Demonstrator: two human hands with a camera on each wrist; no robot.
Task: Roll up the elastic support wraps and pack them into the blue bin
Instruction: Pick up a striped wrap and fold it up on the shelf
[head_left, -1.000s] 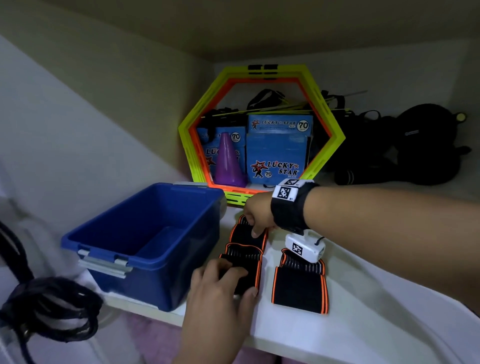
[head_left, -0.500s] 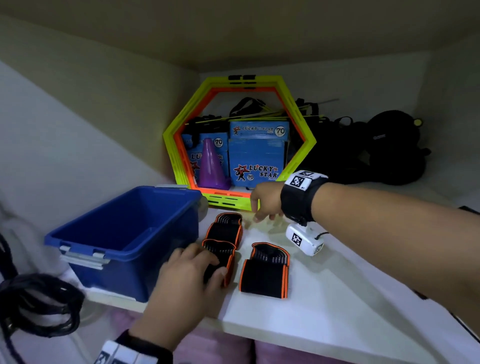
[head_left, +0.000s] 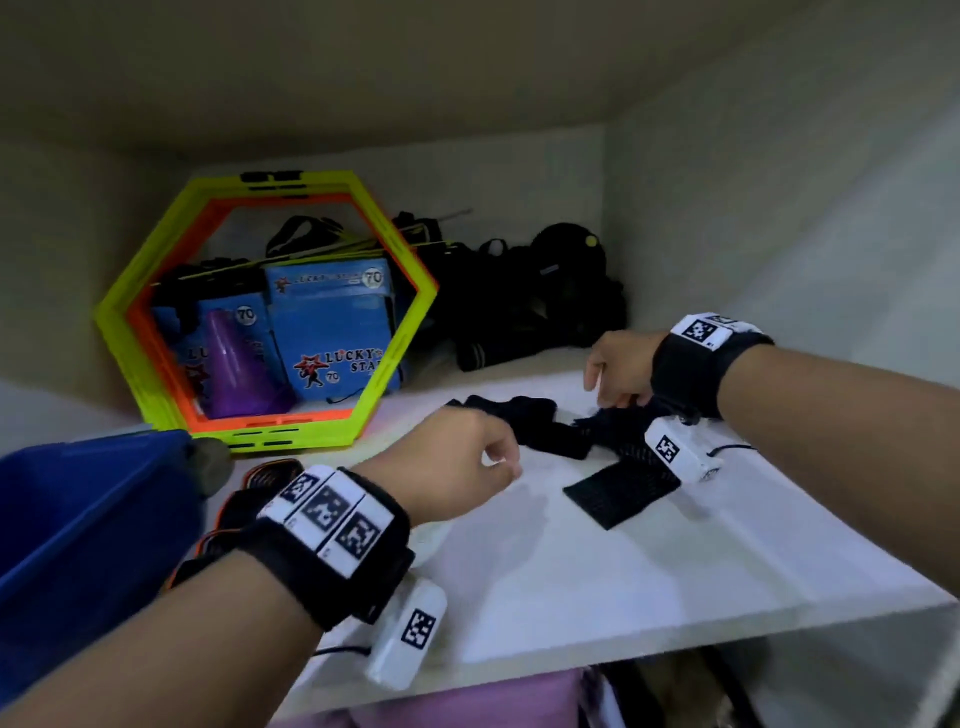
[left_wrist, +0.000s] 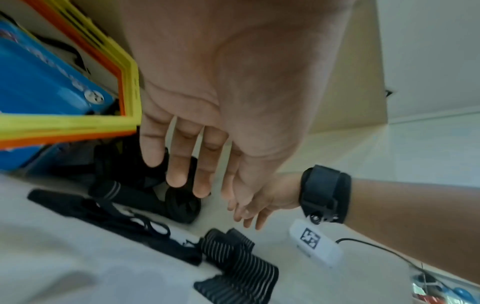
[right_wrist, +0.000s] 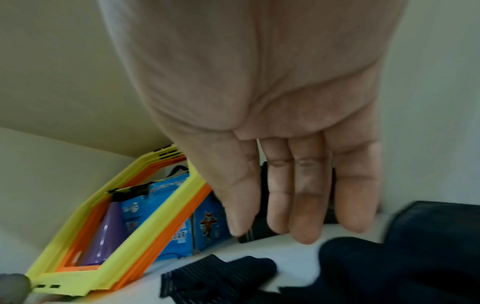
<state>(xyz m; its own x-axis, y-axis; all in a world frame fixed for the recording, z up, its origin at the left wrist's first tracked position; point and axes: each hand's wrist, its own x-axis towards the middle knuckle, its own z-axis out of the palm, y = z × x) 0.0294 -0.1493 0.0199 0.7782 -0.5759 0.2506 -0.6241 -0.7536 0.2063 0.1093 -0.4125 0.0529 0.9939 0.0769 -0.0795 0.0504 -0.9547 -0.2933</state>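
Observation:
The blue bin (head_left: 78, 525) stands at the left edge of the white shelf (head_left: 597, 582). Beside it, partly hidden under my left wrist, lie black wraps with orange edging (head_left: 265, 475). A long black wrap (head_left: 618, 488) lies unrolled and crumpled across the middle of the shelf, its ribbed end (left_wrist: 236, 267) flat. My left hand (head_left: 498, 457) hovers just left of it, its fingers (left_wrist: 176, 176) relaxed and holding nothing. My right hand (head_left: 608, 395) hangs over the wrap's far part (right_wrist: 363, 267). Its fingers (right_wrist: 303, 226) point down, just above the fabric.
Yellow and orange hexagon rings (head_left: 400, 332) lean at the back left. Blue boxes (head_left: 332, 322) and a purple cone (head_left: 234, 374) show through them. A heap of black gear (head_left: 545, 301) fills the back. The shelf's front edge (head_left: 675, 642) is near; a wall closes the right side.
Both hands have left the orange-edged wraps and moved right. The view has swung right, bringing the unrolled black wrap into sight under the hands.

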